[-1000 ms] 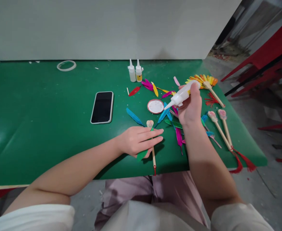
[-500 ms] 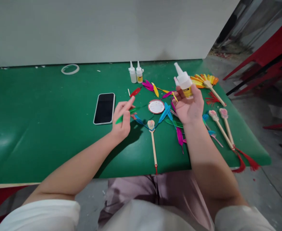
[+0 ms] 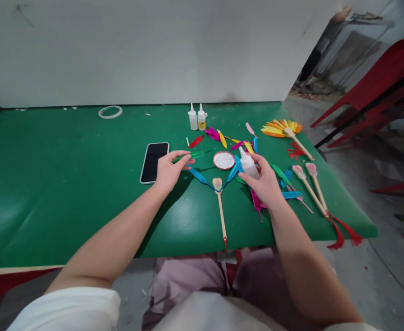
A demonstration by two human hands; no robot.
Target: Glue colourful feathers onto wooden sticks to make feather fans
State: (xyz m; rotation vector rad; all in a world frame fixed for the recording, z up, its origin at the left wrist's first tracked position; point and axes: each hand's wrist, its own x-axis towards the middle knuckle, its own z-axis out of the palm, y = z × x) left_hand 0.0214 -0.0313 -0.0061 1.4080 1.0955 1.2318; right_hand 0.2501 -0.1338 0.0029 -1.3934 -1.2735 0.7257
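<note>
My left hand (image 3: 170, 171) pinches a green feather (image 3: 196, 155) over the table, beside the phone. In my right hand (image 3: 264, 180) is a white glue bottle (image 3: 248, 164), its nozzle tilted up and to the left. Between the hands lies a wooden fan handle (image 3: 221, 214) with a rounded head and a red cord at its lower end. Two blue feathers (image 3: 199, 175) spread from that head in a V. Just behind it is a white oval disc (image 3: 224, 160) with a red rim. My right hand partly covers magenta and green feathers.
A phone (image 3: 154, 162) lies at left, a tape ring (image 3: 110, 111) farther back. Two glue bottles (image 3: 193, 119) stand near the wall. A yellow-orange feather fan (image 3: 287, 130) and two tasselled handles (image 3: 310, 191) lie right. Red chairs (image 3: 377, 87) stand beyond the green table (image 3: 84, 184).
My right hand has lowered and turned the glue bottle, bringing it left toward the disc. My left hand has turned, and the green feather now points right. The view has shifted slightly.
</note>
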